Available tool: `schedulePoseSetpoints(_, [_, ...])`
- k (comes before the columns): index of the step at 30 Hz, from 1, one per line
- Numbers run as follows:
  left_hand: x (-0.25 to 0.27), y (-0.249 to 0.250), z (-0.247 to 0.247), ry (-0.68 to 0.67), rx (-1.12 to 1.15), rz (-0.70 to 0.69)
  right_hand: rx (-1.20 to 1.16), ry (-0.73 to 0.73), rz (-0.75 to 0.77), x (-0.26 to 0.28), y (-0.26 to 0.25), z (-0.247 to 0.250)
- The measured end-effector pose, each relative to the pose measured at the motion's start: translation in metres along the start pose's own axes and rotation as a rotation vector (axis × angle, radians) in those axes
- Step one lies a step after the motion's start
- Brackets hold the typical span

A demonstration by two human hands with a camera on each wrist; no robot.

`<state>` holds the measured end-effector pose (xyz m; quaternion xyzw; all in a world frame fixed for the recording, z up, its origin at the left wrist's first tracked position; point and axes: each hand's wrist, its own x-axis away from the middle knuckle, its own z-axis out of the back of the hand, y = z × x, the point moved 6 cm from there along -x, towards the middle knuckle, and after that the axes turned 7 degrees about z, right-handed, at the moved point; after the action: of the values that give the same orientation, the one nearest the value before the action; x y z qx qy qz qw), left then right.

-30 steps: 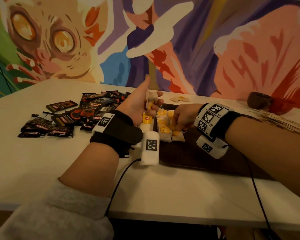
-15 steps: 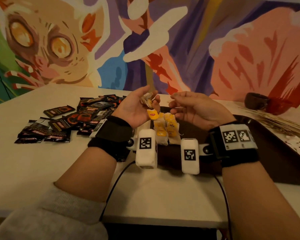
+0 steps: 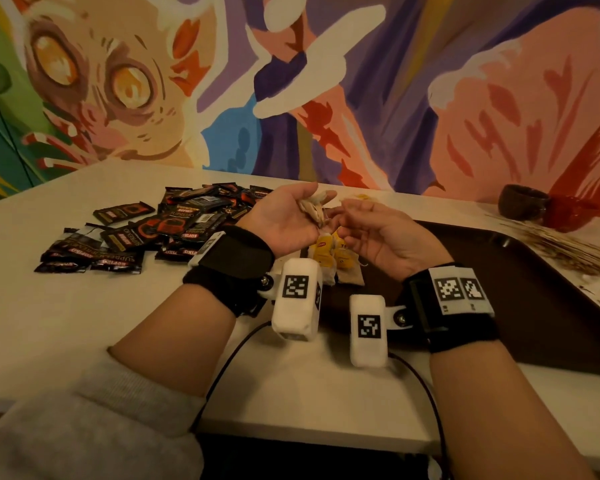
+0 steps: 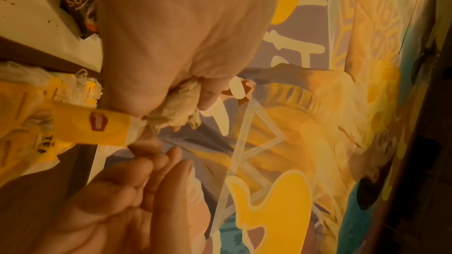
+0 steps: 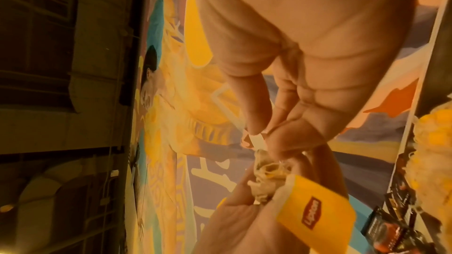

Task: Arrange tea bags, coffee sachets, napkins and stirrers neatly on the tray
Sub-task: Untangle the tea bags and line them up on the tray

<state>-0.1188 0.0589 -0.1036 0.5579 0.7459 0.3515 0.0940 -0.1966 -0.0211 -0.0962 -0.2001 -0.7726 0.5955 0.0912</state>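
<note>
A painted mural (image 3: 361, 98) fills the wall beyond the white desk (image 3: 84, 323). On the desk, from 2 to 4 o'clock, lies a dark brown tray (image 3: 551, 323). A loose heap of black coffee sachets (image 3: 146, 233) spreads over the desk at 10 o'clock, off the tray. At 2 o'clock, past the tray's far edge, a bundle of thin stirrers (image 3: 561, 247) lies beside a dark cup (image 3: 523, 202). A small pile of yellow tea bags (image 3: 333, 254) sits on the tray's left end, just under the raised hands.

Both hands hover palm-up near the centre, close together above that pile. The left hand (image 3: 284, 220) has its fingers (image 4: 210, 92) curled round a crumpled tea bag (image 4: 176, 111), whose yellow tag (image 4: 95, 125) hangs below the palm. The right hand (image 3: 385, 237) meets it at the fingertips: its thumb and forefinger are narrowed to a pinch on a small white bit by the bag's tangled string (image 5: 266, 169); whether that bit is string or paper cannot be told. Its other fingers (image 3: 357, 209) are loosely bent. A grey sleeve (image 3: 101, 427) covers the left forearm at 7 o'clock.
</note>
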Motion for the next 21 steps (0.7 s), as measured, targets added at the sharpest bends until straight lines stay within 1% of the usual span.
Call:
schedulePoseSetpoints(3, [0.0, 0.0, -0.002, -0.013, -0.009, -0.014, 0.01, 0.035, 0.012, -0.001, 0.001, 0.002])
schedulePoseSetpoints(8, [0.003, -0.007, -0.011, -0.064, -0.177, 0.008, 0.08, 0.055, -0.005, 0.0, 0.003, -0.002])
schedulePoseSetpoints(11, [0.003, -0.01, -0.013, -0.063, -0.203, 0.009, 0.113, 0.088, -0.016, -0.001, 0.006, 0.0])
schedulePoseSetpoints(15, [0.006, -0.006, -0.013, -0.055, -0.203, -0.019, 0.041, 0.147, 0.009, -0.002, 0.003, 0.003])
schedulePoseSetpoints(18, [0.004, 0.005, -0.005, 0.033, -0.252, -0.101, -0.137, 0.226, 0.081, -0.002, -0.003, 0.009])
schedulePoseSetpoints(21, [0.003, 0.017, 0.009, 0.151, -0.203, -0.166, -0.24, 0.248, 0.126, -0.001, -0.007, 0.014])
